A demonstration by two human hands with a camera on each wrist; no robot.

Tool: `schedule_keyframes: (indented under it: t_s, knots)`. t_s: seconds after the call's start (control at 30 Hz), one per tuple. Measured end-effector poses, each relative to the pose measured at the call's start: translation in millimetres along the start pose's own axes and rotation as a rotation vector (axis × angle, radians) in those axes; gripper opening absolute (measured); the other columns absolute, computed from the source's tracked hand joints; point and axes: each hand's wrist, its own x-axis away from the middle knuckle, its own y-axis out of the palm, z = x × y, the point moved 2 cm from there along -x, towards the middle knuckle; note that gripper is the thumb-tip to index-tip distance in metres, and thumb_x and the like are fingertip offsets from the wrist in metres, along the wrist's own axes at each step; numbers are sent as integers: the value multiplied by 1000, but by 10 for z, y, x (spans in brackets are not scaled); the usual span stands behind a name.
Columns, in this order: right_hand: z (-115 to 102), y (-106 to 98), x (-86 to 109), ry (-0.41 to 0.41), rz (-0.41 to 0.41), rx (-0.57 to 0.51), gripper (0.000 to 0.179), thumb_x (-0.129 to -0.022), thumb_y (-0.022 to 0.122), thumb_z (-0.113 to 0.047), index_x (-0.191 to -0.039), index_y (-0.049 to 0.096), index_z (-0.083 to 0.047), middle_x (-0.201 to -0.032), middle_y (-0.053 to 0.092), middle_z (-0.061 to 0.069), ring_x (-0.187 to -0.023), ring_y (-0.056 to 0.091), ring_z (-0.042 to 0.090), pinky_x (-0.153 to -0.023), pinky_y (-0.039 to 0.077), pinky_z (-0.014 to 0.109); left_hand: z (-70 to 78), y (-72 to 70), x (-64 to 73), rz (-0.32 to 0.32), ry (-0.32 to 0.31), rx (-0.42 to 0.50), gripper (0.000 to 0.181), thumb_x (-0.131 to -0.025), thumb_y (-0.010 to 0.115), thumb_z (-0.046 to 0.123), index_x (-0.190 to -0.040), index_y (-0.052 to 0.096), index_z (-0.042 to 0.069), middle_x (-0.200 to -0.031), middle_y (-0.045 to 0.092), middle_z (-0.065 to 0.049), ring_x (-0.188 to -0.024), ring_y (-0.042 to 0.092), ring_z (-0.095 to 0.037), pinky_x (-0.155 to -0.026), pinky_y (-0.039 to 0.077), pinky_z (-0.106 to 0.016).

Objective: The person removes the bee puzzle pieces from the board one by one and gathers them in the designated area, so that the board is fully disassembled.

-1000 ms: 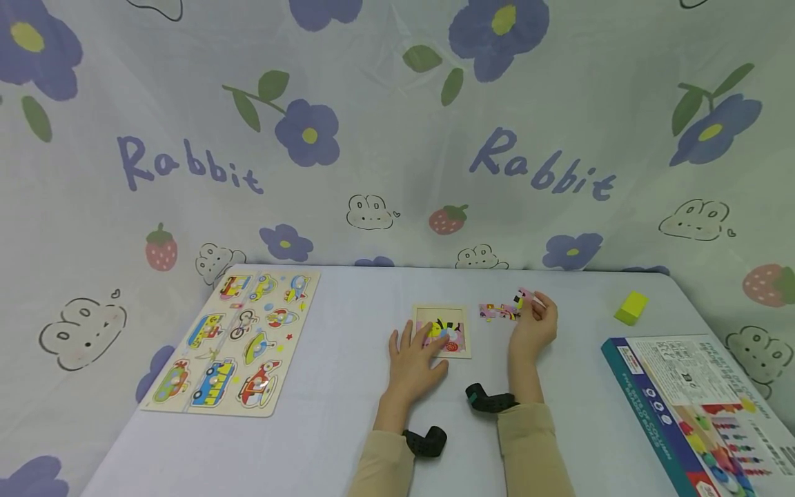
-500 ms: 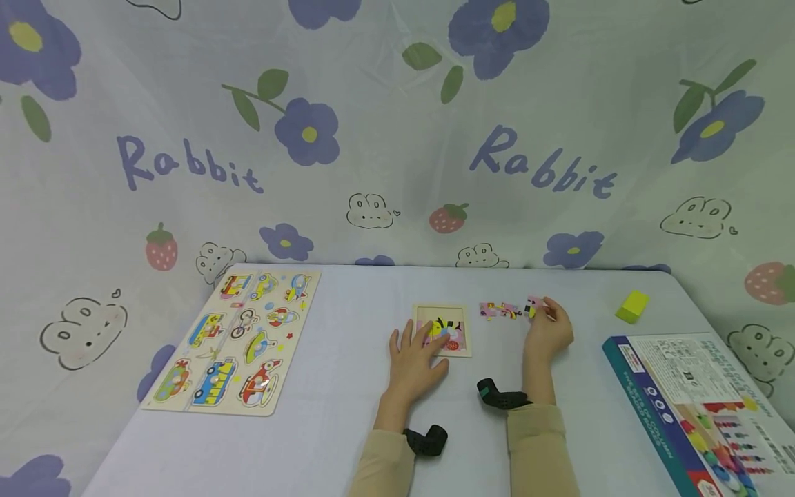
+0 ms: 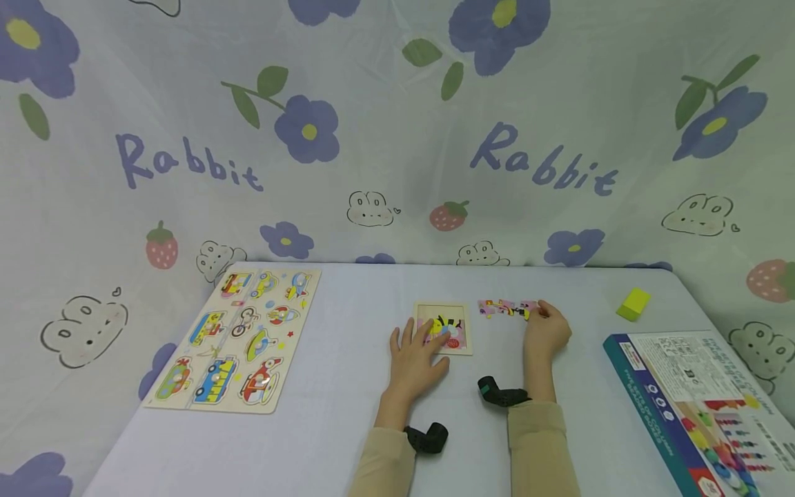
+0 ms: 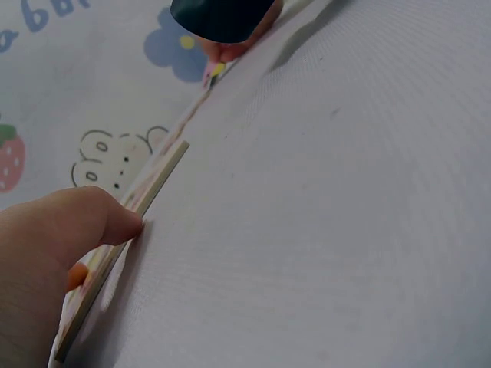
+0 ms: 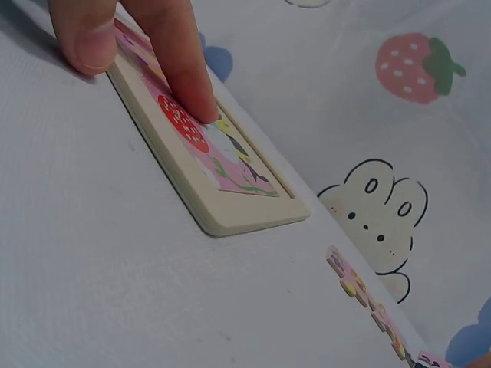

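My left hand [image 3: 413,366] lies with spread fingers over a small wooden puzzle tray [image 3: 468,331], whose lower part holds pink and yellow picture pieces. In the right wrist view one finger presses on the picture beside a red strawberry, and the thumb is at the tray's rim [image 5: 253,220]. My right hand [image 3: 548,335] pinches a pink puzzle piece [image 3: 529,307] by its right side. That piece lines up with the right end of a short row of joined puzzle pieces [image 3: 499,308] on the table, right of the tray.
A wooden vehicle puzzle board [image 3: 248,345] lies at the left. At the right are a yellow-green block [image 3: 633,304] and a large flat toy box [image 3: 695,407]. A printed rabbit curtain [image 3: 397,138] hangs behind the white table [image 3: 323,442].
My right hand first drew rightward with the piece, apart from the row, and turned it. Now the piece is back against the row's right end. The left hand has stayed in place.
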Motion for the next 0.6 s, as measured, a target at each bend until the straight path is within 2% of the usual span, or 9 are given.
schedule_keyframes:
  t_s: [0.27,0.5,0.6]
  knots:
    - [-7,26,-9,21,-29,12,26,-90,53,-3,-113,62,6,-104,63,23,-97,60,32,-82,49,41,-2,6,-1,-12,-10,9,44,-82,53,38,-125,58,32,-143,40,-1,-138,19,-33,-108,7,-55]
    - [-16,13,1,15,-9,-11,27,-91,52,-4,-114,62,6,-106,63,21,-94,57,29,-82,47,40,4,0,2,-15,-12,14,44,-82,53,38,-126,58,32,-143,40,-2,-138,19,-33,-107,8,-55]
    - [-24,14,12,15,-12,-42,26,-91,52,-5,-114,63,3,-105,64,18,-92,56,24,-79,46,33,5,-4,4,-13,-9,17,44,-82,53,38,-126,58,31,-143,40,-2,-138,19,-33,-107,8,-55]
